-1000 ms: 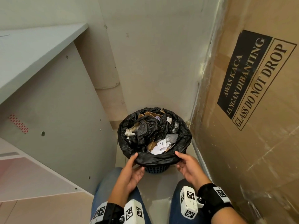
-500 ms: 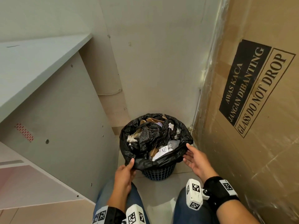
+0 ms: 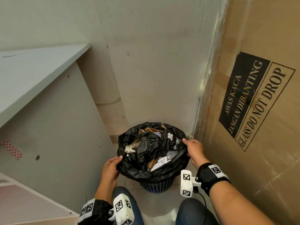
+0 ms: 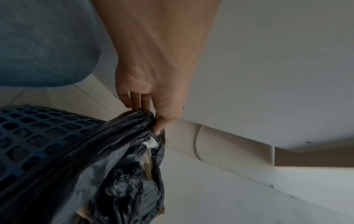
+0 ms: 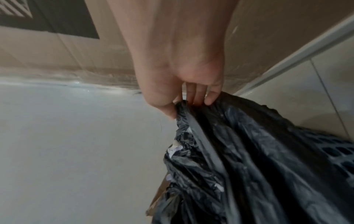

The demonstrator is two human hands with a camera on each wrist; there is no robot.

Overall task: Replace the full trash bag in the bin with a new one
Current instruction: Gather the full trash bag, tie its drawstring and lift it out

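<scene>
1. Right now the bin (image 3: 156, 186), a blue mesh basket, stands on the floor at lower centre of the head view, wedged between a grey cabinet (image 3: 53, 135) at left and a big carton (image 3: 253, 111) at right.
2. Its black bag (image 3: 138, 169) is folded over the rim and stuffed with paper and crumpled plastic, so the task has barely begun.
3. At the bag's left edge, the left hand (image 3: 111, 168) pinches a bunched fold of plastic between thumb and fingers; the left wrist view shows the gather clearly.
4. Opposite it, the right hand (image 3: 194, 149) grips the right edge the same way, thumb inside, fingers (image 5: 199, 94) over the film.
5. Holding opposite sides probably serves to peel the overhang off the rim evenly and keep the mouth level, so nothing spills.
6. No new bag is visible in any view.
</scene>
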